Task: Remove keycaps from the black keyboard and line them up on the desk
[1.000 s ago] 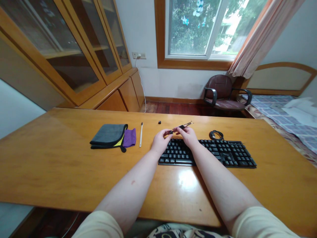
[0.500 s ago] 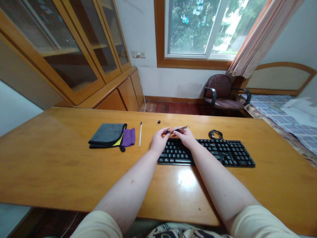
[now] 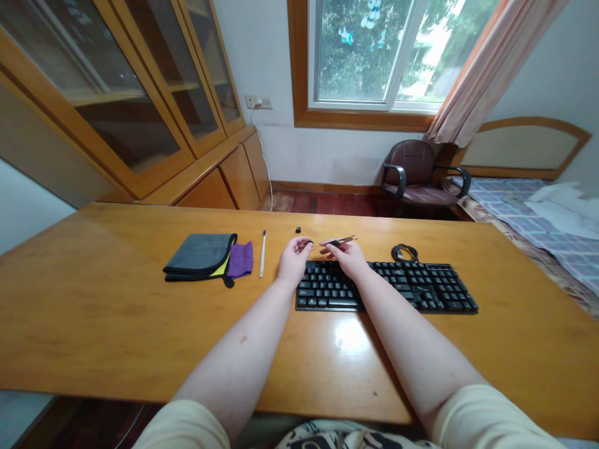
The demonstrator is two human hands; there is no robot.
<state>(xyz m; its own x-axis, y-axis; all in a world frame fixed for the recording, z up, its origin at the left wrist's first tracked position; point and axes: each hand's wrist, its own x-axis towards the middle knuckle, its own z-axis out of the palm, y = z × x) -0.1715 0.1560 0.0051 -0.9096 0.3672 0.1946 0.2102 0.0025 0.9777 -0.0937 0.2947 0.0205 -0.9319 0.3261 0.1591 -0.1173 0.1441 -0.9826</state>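
My left hand hovers over the keyboard's upper left corner, pinching a small black keycap between thumb and fingers. Just to its right, my right hand grips a slim keycap puller with a dark body and a brownish end pointing right. Thin wires show in the narrow gap between the hands. Below them lies a black keyboard, partly covered by my right hand and forearm. Another small black keycap rests on the desk beyond my left hand.
Left of the keyboard are a white toothbrush, a purple cloth and a folded grey towel. A coiled black cable lies behind the keyboard. All rest on a wooden desk; a chair stands beyond it.
My hands were together around the puller and the keycap; now they are slightly apart, the keycap in my left hand and the puller in my right. The view has shifted slightly.
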